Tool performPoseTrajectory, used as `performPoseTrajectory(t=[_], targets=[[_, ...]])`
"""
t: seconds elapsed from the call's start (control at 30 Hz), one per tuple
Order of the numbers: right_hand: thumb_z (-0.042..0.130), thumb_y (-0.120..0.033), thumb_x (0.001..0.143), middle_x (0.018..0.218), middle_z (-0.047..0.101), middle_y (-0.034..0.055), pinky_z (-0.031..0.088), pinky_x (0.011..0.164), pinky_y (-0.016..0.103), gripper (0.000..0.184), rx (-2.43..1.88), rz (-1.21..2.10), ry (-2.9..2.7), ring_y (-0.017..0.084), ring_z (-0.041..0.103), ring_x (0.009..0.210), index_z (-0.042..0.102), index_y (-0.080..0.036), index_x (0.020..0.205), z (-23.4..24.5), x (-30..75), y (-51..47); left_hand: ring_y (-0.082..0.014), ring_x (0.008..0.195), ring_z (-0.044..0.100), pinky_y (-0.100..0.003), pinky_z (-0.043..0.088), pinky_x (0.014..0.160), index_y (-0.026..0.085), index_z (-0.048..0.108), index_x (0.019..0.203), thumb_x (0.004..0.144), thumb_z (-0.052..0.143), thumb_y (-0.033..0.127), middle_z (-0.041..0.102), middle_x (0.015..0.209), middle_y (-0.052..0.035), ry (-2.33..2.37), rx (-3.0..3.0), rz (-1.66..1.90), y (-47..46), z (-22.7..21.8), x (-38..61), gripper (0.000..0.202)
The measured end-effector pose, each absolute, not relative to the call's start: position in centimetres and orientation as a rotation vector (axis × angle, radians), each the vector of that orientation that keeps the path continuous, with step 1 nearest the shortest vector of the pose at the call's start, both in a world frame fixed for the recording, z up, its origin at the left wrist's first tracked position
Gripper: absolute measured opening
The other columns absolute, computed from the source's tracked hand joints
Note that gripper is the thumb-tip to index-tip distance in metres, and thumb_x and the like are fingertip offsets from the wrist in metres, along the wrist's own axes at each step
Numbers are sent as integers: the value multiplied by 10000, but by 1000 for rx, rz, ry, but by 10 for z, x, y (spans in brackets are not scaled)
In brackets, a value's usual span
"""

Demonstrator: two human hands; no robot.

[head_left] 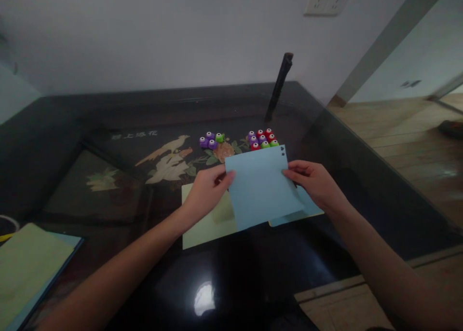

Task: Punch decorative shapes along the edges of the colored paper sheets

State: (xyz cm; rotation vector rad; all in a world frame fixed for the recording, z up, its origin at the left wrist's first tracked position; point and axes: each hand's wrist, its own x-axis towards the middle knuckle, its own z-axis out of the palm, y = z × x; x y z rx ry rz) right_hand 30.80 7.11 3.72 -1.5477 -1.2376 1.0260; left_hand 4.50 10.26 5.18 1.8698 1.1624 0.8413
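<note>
A light blue sheet of paper (263,186) is held up between my two hands, tilted toward me. My left hand (210,184) pinches its left edge between thumb and fingers. At the opposite edge my right hand (313,179) grips it the same way. Small dark marks show in the sheet's upper right corner. Below my left hand a pale yellow-green sheet (202,229) lies on the dark table. Another blue sheet (309,208) with a yellowish edge lies under my right hand, partly covered by the held paper.
Small purple and green eyeball-like toys (210,140) sit beyond my hands, with a second cluster (261,139) including red ones to the right. A black stick-like object (279,87) stands at the back. More coloured paper (34,263) lies at the left on the glossy table (119,109).
</note>
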Motion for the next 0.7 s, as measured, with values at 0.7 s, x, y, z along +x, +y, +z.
performPoseTrajectory(t=[0.7], targets=[[717, -431, 656, 662, 659, 17, 390, 488, 270, 316, -1815, 1010, -1280, 152, 548, 537, 685, -185, 853, 7, 383, 62, -201, 763, 637, -314, 477, 711, 171, 668, 1044, 803, 594, 149, 698, 852, -49, 1020, 2253, 569, 144, 16, 117, 254]])
